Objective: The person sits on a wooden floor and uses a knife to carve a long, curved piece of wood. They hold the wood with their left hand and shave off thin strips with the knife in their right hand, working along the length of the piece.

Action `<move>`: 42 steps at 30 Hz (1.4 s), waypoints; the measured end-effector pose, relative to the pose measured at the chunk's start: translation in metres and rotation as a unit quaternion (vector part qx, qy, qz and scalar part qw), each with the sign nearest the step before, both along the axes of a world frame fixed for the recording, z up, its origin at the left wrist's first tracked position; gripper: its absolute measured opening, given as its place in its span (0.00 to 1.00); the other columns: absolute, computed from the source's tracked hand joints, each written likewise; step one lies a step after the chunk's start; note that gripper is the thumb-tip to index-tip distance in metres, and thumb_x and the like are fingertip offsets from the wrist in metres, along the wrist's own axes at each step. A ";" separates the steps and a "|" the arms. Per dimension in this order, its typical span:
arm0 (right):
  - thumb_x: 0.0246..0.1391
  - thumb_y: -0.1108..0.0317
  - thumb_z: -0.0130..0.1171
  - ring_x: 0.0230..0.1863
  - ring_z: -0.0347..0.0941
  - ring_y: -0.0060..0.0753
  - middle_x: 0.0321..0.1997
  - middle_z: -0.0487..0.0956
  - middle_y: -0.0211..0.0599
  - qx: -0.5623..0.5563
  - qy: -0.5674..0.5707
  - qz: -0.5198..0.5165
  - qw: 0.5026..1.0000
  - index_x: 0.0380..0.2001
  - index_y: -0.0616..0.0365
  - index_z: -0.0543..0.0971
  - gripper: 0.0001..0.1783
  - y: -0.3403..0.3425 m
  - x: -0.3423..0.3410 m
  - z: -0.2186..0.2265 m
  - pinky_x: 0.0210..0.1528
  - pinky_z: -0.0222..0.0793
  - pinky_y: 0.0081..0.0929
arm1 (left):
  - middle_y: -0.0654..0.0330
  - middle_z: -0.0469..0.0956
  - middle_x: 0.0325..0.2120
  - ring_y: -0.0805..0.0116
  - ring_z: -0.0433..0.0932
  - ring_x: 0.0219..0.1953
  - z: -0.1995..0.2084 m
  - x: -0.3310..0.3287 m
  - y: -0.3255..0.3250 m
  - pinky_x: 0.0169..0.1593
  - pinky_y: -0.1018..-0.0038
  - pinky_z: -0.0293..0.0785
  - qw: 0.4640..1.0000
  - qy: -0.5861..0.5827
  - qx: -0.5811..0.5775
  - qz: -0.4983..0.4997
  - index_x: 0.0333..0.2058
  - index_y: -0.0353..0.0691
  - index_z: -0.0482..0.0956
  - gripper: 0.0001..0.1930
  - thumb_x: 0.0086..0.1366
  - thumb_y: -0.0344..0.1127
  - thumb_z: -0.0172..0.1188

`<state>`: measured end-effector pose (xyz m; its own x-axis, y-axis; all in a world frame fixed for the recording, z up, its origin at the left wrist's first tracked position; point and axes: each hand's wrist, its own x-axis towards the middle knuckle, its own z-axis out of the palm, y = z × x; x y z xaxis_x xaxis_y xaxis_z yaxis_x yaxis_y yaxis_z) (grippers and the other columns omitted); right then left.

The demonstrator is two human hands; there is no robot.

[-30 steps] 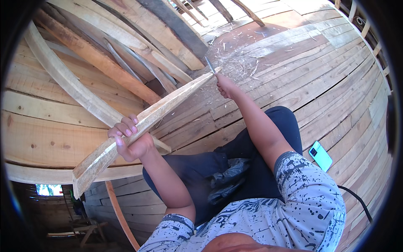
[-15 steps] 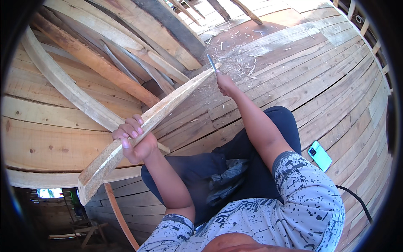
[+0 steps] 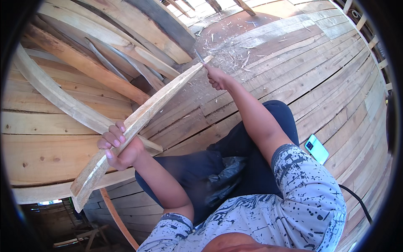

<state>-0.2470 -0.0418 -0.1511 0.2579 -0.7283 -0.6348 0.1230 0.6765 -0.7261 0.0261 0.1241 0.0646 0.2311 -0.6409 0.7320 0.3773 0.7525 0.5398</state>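
A long pale piece of wood (image 3: 153,102) slants across the view, its thick end low at the left and its narrow tip far off near the middle. My left hand (image 3: 119,147) is wrapped round its lower part, fingers over the top. At the tip, my right hand (image 3: 217,77) is closed round a knife handle that the fingers hide. The thin grey knife blade (image 3: 198,55) sticks out past the hand and lies across the wood, close to its tip. Whether the edge bites into the wood is too small to tell.
Pale shavings (image 3: 235,56) litter the plank floor (image 3: 268,90) beyond the tip. Curved timber (image 3: 63,98) and stacked boards (image 3: 138,25) stand at the left. A light blue phone (image 3: 316,149) lies right of my knee, near a black cable (image 3: 357,200). A dark drop opens at lower left.
The view has shifted slightly, so hands, wood and floor appear a little further left. My grip on the wood and the knife stays the same; the blade remains by the tip.
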 end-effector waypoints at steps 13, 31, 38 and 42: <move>0.61 0.33 0.41 0.10 0.43 0.19 0.12 0.53 0.19 0.064 -0.118 0.048 0.990 0.14 0.43 0.56 0.32 -0.008 -0.005 0.008 0.13 0.35 0.23 | 0.70 0.69 0.24 0.75 0.67 0.27 -0.003 0.014 -0.005 0.42 0.69 0.62 1.000 0.004 -0.019 -0.008 0.33 0.49 0.72 0.07 0.62 0.43 0.54; 0.65 0.40 0.40 0.12 0.59 0.28 0.13 0.63 0.29 -0.101 0.211 -0.074 0.969 0.18 0.57 0.66 0.33 0.015 0.024 0.013 0.13 0.54 0.33 | 0.72 0.67 0.22 0.76 0.65 0.26 -0.012 0.028 -0.007 0.40 0.71 0.61 0.997 0.065 0.010 0.051 0.30 0.51 0.70 0.08 0.62 0.45 0.55; 0.65 0.38 0.41 0.11 0.55 0.25 0.13 0.60 0.26 -0.097 0.207 -0.082 0.970 0.16 0.53 0.64 0.33 0.019 0.033 0.022 0.13 0.50 0.30 | 0.72 0.68 0.22 0.76 0.66 0.27 -0.012 0.031 -0.008 0.40 0.70 0.61 0.998 0.054 0.005 0.036 0.31 0.51 0.70 0.07 0.62 0.45 0.55; 0.62 0.33 0.44 0.10 0.49 0.21 0.12 0.56 0.22 -0.047 0.104 -0.046 0.992 0.14 0.48 0.60 0.34 0.008 0.018 0.010 0.12 0.41 0.27 | 0.72 0.69 0.23 0.76 0.67 0.27 -0.014 0.032 -0.012 0.40 0.70 0.61 0.998 0.059 -0.004 0.013 0.32 0.51 0.72 0.07 0.62 0.44 0.55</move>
